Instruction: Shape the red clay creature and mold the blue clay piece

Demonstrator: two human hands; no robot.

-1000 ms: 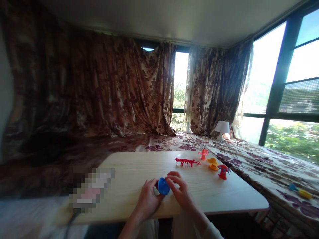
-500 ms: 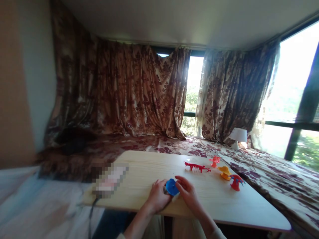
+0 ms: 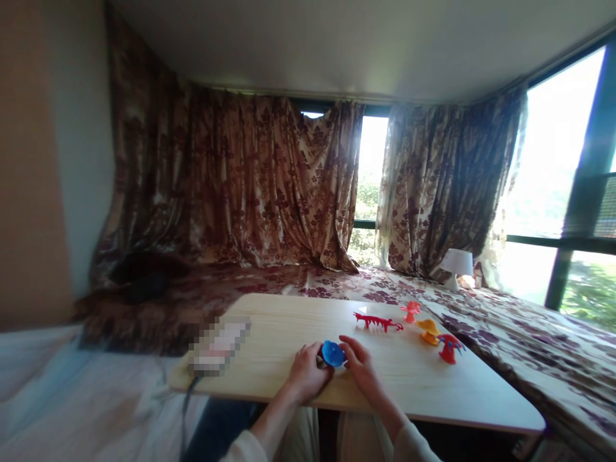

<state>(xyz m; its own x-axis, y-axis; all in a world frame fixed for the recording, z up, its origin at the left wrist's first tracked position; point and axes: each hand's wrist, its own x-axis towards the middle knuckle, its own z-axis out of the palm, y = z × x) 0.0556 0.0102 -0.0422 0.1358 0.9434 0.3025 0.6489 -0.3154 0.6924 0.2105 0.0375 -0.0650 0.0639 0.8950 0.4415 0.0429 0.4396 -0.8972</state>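
Note:
A blue, cupped, petal-edged plastic piece (image 3: 333, 353) is held between my two hands over the front of the table, its hollow side facing up towards me. My left hand (image 3: 308, 371) is closed around its left side and underside. The thumb and fingers of my right hand (image 3: 360, 363) close on its right rim. The underside of the blue piece is hidden by my hands. Beyond my right hand stands a red, long-bodied plastic figure (image 3: 378, 322) with several short legs.
On the right of the pale wooden table (image 3: 283, 314) are a light red figure (image 3: 411, 312), a yellow-orange piece (image 3: 428, 332) and a red-and-blue piece (image 3: 450, 348). A blurred-out object (image 3: 219, 346) with a dark cable lies at left. A white lamp (image 3: 457, 264) stands behind.
The blue piece has been raised and tipped slightly between my hands. My right fingers have moved in around its right rim. The whole view has shifted a little.

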